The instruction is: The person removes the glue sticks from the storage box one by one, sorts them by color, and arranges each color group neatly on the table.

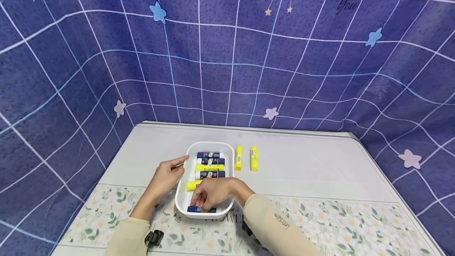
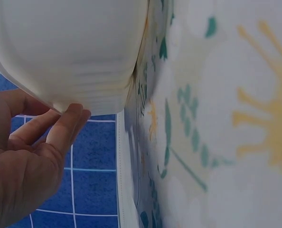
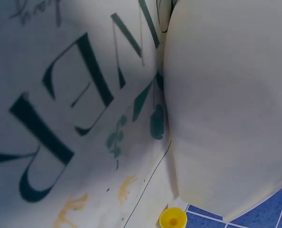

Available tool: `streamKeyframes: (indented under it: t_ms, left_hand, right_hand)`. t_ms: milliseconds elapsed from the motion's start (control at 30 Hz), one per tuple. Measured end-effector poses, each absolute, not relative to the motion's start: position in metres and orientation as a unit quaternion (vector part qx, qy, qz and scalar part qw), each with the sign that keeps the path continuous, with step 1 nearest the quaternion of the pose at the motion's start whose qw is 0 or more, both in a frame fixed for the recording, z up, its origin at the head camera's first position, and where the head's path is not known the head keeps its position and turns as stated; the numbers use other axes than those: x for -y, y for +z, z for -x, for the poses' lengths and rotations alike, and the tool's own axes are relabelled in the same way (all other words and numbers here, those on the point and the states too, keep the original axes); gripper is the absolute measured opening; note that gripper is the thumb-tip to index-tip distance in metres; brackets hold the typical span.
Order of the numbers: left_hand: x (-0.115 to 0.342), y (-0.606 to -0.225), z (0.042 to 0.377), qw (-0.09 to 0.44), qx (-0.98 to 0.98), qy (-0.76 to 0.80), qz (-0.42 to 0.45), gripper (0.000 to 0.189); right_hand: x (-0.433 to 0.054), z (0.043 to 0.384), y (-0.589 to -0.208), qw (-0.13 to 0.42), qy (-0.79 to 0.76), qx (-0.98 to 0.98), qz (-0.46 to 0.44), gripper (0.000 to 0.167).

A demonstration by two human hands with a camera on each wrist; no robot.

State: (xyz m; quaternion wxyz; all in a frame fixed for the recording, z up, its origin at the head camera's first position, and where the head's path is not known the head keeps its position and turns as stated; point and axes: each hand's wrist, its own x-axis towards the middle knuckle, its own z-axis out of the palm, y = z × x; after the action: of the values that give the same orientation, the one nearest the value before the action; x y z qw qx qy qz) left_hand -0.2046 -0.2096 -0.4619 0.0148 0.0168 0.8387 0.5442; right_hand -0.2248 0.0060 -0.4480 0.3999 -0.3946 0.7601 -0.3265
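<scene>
A white plastic bin (image 1: 180, 196) holds several glue sticks in navy and yellow, laid crosswise in a column. My left hand (image 1: 168, 177) holds the bin's left rim; in the left wrist view its fingertips (image 2: 74, 114) touch the outer wall under the rim. Reaching over the bin's right side, my right hand (image 1: 215, 191) pinches a navy glue stick (image 1: 193, 209) at the near end. That hand partly covers a yellow glue stick (image 1: 192, 185). The right wrist view shows mainly the bin's outer wall (image 3: 231, 104), and the right fingers are hidden there.
Two yellow glue sticks, one near the bin (image 1: 238, 158) and another farther right (image 1: 254, 158), stand or lie on the table right of it. A floral cloth (image 1: 337, 224) covers the table's near part. A blue grid-patterned curtain (image 1: 220, 50) hangs behind and at both sides.
</scene>
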Motion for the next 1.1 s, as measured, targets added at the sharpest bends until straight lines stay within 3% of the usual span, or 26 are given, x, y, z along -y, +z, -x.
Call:
streamKeyframes:
  t_ms: [300, 633, 1100]
  left_hand:
    - [0.209, -0.463, 0.206, 0.016, -0.839, 0.543, -0.012, 0.046]
    - [0.208, -0.462, 0.207, 0.012, -0.841, 0.541, -0.014, 0.046]
    - [0.207, -0.462, 0.206, 0.015, -0.851, 0.525, -0.004, 0.046]
  right_hand:
    - [-0.007, 0.224, -0.447, 0.391, -0.358, -0.76, 0.375, 0.033]
    - [-0.016, 0.228, -0.436, 0.325, -0.448, -0.767, 0.324, 0.035]
    - [-0.05, 0.233, -0.432, 0.273, -0.637, -0.7, 0.174, 0.045]
